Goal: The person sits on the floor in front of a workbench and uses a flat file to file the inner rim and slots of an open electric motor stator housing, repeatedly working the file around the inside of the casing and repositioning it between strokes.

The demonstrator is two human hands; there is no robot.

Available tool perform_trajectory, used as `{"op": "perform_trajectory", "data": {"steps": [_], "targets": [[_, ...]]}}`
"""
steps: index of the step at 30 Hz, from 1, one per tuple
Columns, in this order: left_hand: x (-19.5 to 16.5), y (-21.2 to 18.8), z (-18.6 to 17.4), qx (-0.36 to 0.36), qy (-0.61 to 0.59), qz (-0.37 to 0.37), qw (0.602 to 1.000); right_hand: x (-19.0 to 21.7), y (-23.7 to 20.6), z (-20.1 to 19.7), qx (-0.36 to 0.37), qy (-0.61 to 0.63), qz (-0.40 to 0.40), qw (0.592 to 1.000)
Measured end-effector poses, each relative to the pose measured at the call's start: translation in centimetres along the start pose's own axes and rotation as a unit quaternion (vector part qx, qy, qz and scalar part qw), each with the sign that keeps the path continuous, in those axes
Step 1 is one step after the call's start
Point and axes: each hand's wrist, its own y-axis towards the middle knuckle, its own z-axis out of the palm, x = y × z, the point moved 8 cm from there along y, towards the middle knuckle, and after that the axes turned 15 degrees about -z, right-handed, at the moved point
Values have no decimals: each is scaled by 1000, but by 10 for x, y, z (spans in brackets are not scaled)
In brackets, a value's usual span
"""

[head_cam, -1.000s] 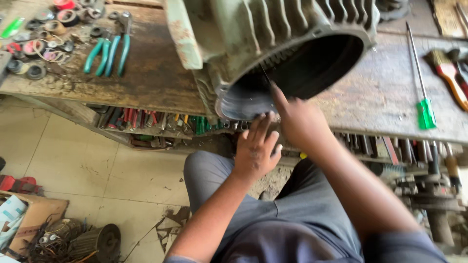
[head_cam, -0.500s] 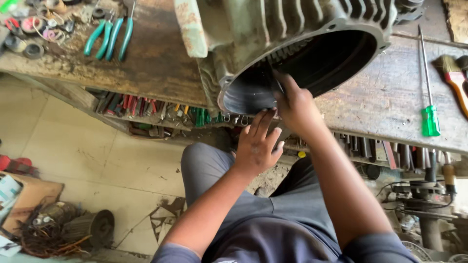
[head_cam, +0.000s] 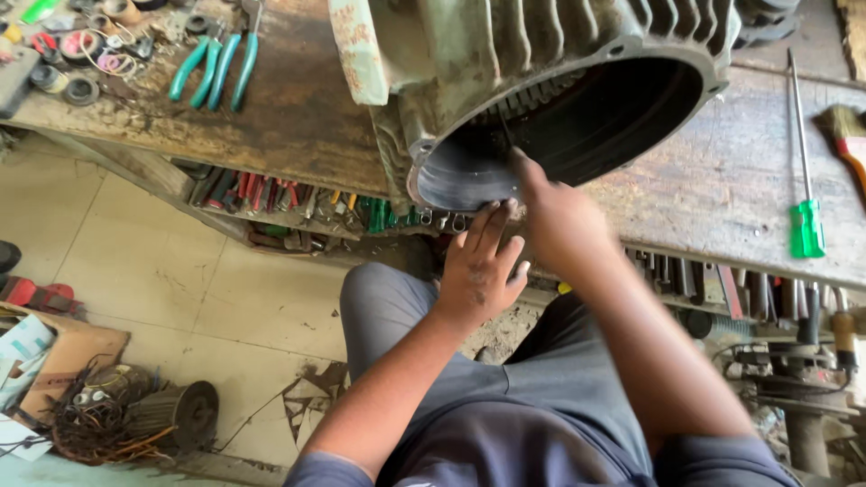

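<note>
Green motor housing [head_cam: 541, 63] lay on the workbench [head_cam: 298, 117], open mouth overhanging its front edge, top cut off. Right hand [head_cam: 559, 216] reached inside the rim, grip impossible to tell. Left hand [head_cam: 483, 266] spread open beneath, holding nothing. One green screwdriver [head_cam: 806, 225], two teal pliers [head_cam: 216, 68].

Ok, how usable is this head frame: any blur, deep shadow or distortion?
Head view: mostly sharp in even daylight; the green finned metal motor housing has a bore lost in shadow; right hand slightly motion-soft; left hand crisp; worn wooden workbench edges bow from the wide lens.
</note>
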Motion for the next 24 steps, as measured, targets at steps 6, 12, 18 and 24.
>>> {"op": "perform_trajectory", "data": {"steps": [6, 12, 18, 24], "targets": [[7, -1, 4, 24, 3, 3, 1000, -52, -115, -14, -66, 142, 50, 986], [-1, -1, 0, 3, -8, 6, 1000, -36, -59, -4, -28, 20, 78, 996], [-3, 0, -2, 8, 15, 6, 1000, -14, -13, 20, -72, -27, -12, 997], [-2, 1, -2, 1, 2, 19, 1000, -24, -7, 63, -53, -92, -51, 993]]}}
